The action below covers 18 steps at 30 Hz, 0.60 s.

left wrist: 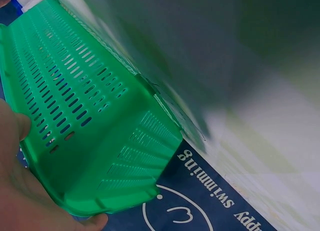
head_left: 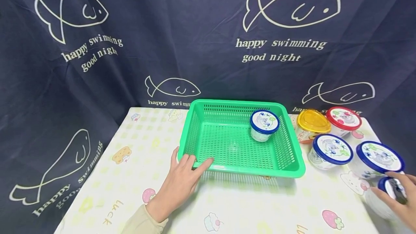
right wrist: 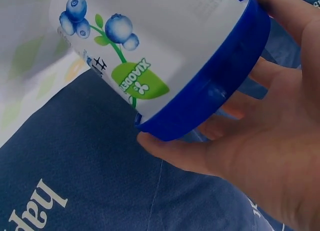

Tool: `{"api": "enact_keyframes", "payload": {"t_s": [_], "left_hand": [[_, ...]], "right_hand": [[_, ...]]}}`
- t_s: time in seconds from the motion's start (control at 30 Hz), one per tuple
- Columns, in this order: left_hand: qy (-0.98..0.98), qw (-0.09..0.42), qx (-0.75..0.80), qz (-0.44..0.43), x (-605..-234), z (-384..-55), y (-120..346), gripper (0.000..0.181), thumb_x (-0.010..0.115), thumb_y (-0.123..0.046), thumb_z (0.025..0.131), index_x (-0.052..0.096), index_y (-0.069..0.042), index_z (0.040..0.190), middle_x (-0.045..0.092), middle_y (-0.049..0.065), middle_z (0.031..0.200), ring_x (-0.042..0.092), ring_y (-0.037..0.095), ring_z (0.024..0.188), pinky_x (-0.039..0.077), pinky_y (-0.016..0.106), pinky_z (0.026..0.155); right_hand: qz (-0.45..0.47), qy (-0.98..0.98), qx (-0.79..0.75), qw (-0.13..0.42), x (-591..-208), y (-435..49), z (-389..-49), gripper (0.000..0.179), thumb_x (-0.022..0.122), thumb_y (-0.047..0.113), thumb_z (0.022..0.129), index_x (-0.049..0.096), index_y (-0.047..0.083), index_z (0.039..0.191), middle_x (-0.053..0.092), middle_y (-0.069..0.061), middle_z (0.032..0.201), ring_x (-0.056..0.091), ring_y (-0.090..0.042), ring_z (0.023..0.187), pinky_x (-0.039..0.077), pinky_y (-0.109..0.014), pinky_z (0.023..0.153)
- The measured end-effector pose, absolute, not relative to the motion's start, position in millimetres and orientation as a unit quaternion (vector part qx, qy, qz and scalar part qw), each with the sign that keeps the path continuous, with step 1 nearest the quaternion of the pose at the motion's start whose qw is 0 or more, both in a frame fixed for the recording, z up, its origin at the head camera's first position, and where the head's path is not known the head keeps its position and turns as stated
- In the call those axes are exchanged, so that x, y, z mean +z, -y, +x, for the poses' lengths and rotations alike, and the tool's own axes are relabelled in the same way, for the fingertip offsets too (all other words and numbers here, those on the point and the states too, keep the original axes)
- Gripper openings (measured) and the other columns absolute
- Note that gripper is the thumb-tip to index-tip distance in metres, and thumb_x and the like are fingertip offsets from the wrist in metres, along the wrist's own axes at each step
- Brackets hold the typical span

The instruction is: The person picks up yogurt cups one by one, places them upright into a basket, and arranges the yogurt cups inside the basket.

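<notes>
The green plastic basket [head_left: 253, 170] sits level and upright, slotted through its walls and base, its near-left rim corner gripped by the left hand [head_left: 183, 176]. Inside, toward the right wall, a blue-lidded blueberry tub [head_left: 261, 135] stands upright, lid on. The right hand [head_left: 401, 199] holds another blueberry tub [right wrist: 165, 46] by the edge of its closed blue lid; its white side bears printed blueberries and a green leaf. Whether that tub touches the table cannot be told. Right of the basket stand four closed tubs, all upright: yellow-lidded [head_left: 313, 121] and red-lidded [head_left: 343, 118] behind, two blue-lidded ones [head_left: 329, 151] nearer.
</notes>
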<state>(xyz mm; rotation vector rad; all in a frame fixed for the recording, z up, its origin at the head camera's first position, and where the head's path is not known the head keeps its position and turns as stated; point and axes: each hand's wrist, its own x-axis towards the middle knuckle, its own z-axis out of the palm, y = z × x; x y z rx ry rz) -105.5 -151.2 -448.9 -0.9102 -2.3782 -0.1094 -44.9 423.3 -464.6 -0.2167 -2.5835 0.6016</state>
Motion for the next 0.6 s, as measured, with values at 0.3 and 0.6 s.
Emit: {"api": "enact_keyframes", "payload": {"t_s": [0.3, 0.6], "left_hand": [[0.894, 0.284, -0.055, -0.343, -448, -106, 149, 0.042, 0.039, -0.022, 0.098, 0.058, -0.030, 0.135, 0.046, 0.003, 0.083, 0.047, 0.025, 0.075, 0.022, 0.072, 0.108], [0.893, 0.288, -0.061, -0.340, -447, -106, 149, 0.042, 0.034, -0.024, 0.101, 0.059, -0.029, 0.134, 0.044, 0.003, 0.081, 0.045, 0.024, 0.073, 0.022, 0.072, 0.108]], "right_hand": [[-0.096, 0.948, 0.208, 0.221, -460, -419, -45, 0.061, 0.076, 0.028, 0.085, 0.049, -0.011, 0.124, 0.037, -0.044, 0.124, 0.033, -0.059, 0.116, 0.026, -0.070, 0.104], [-0.077, 0.952, 0.192, 0.224, -444, -403, -44, 0.066, 0.077, 0.037, 0.084, 0.051, -0.009, 0.123, 0.038, -0.045, 0.122, 0.034, -0.059, 0.115, 0.021, -0.065, 0.112]]}}
